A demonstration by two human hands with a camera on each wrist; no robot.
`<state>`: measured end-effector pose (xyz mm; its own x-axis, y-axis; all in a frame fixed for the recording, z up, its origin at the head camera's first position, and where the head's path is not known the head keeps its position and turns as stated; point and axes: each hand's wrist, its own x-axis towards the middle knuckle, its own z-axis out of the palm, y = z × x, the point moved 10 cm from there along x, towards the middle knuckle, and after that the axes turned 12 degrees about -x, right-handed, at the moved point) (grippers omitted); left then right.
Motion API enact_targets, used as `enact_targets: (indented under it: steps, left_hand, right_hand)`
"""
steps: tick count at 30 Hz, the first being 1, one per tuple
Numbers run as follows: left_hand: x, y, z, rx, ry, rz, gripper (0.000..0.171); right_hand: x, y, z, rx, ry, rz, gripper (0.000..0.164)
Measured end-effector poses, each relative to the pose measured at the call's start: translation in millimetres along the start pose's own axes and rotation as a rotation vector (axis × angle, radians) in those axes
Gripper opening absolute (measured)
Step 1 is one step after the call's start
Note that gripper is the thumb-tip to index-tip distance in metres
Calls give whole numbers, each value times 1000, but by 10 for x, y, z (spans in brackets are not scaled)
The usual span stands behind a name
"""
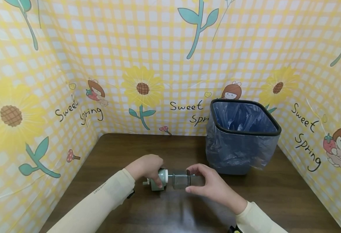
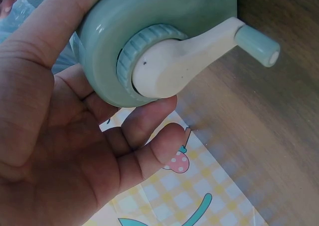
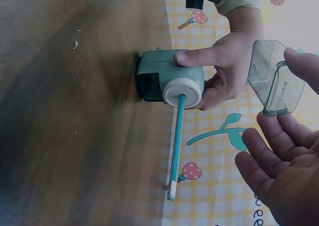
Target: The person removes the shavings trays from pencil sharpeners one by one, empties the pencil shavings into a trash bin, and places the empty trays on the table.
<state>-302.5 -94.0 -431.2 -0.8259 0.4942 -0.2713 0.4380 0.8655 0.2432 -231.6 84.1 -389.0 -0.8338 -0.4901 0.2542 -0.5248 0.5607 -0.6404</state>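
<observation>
My left hand point(image 1: 148, 165) grips a green crank pencil sharpener point(image 1: 162, 176) over the table, thumb on one side and fingers on the other. In the left wrist view, the sharpener's white crank point(image 2: 199, 54) with its green knob points away from the palm. A teal pencil point(image 3: 177, 141) sticks out of the round white front, its worn eraser end outward. Beside it, my right hand point(image 1: 209, 183) pinches a see-through shavings drawer point(image 3: 269, 79) between thumb and fingertips. The drawer is apart from the sharpener, whose drawer slot point(image 3: 150, 86) shows as a dark opening.
A bin point(image 1: 241, 153) with a black rim and a clear plastic liner stands at the back right of the brown wooden table point(image 1: 123, 145). Yellow checked cloth point(image 1: 164, 48) surrounds the table on the back and sides. Small pale bits point(image 3: 76, 44) lie on the tabletop.
</observation>
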Motion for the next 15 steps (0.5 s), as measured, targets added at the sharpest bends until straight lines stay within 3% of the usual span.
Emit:
enact_targets:
  steps: [15]
  left_hand:
    - [-7, 15, -11, 7, 9, 11, 49]
  right_hand:
    - [-61, 83, 156, -11, -15, 12, 52]
